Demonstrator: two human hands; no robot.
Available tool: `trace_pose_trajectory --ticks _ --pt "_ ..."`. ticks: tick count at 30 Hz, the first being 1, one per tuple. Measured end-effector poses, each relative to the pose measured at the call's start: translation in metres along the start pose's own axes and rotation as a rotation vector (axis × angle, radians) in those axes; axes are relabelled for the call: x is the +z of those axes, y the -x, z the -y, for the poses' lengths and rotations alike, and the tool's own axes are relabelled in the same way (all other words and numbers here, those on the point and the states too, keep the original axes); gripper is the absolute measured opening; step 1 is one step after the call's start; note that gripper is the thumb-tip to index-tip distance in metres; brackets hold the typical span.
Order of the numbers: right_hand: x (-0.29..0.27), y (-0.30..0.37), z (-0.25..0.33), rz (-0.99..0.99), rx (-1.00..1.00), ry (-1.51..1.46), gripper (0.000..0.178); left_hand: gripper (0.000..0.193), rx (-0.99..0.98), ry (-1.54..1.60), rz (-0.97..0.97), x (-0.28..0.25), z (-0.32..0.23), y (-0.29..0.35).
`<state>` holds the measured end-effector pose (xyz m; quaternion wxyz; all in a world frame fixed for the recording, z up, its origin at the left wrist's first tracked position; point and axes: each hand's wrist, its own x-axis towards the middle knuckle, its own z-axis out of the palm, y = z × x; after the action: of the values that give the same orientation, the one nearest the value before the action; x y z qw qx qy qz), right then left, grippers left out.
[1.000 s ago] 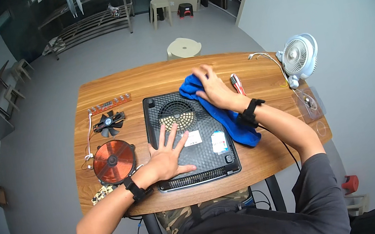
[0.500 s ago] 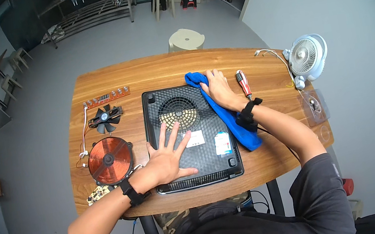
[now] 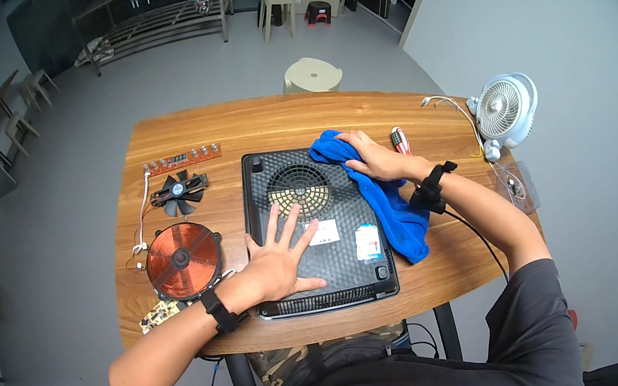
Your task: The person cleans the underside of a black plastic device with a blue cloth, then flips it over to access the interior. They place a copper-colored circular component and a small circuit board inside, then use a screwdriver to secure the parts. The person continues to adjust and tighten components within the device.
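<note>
A black induction cooker casing [image 3: 267,208], its underside up with a round vent grille, lies on the table before me. My left hand [image 3: 277,268] rests flat on its lower left part, fingers spread. At the upper right corner of the casing, my right hand [image 3: 376,155] presses a blue cloth [image 3: 401,231]. The cloth is bunched under its fingers and trails down along the casing's right side. A white label [image 3: 323,231] and a blue-and-white sticker [image 3: 367,241] show on the casing. A red and black screwdriver [image 3: 399,139] lies just beyond my right hand, partly hidden by it.
Left of the casing lie a copper coil [image 3: 182,263], a black fan [image 3: 178,192], a button board [image 3: 181,159] and a circuit board [image 3: 162,314]. A white desk fan [image 3: 503,107] and a clear plastic tray [image 3: 519,189] stand on the right. Beyond the table is a stool [image 3: 312,76].
My right hand has moved a little right and down, and the cloth has bunched and spread wider. The screwdriver is now more covered. My left hand stays spread on the casing.
</note>
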<state>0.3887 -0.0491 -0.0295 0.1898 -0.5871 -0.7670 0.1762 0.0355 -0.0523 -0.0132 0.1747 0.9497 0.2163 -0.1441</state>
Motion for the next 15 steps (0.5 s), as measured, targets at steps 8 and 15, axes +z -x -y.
trace_pose_trajectory --ticks 8,15 --pt "0.034 -0.019 0.003 -0.400 0.246 0.001 0.035 0.112 0.014 0.005 -0.010 -0.002 0.000 0.004" --pt "0.021 -0.021 -0.003 -0.463 0.433 -0.232 0.049 0.113 0.002 -0.006 -0.004 -0.001 0.002 0.002"
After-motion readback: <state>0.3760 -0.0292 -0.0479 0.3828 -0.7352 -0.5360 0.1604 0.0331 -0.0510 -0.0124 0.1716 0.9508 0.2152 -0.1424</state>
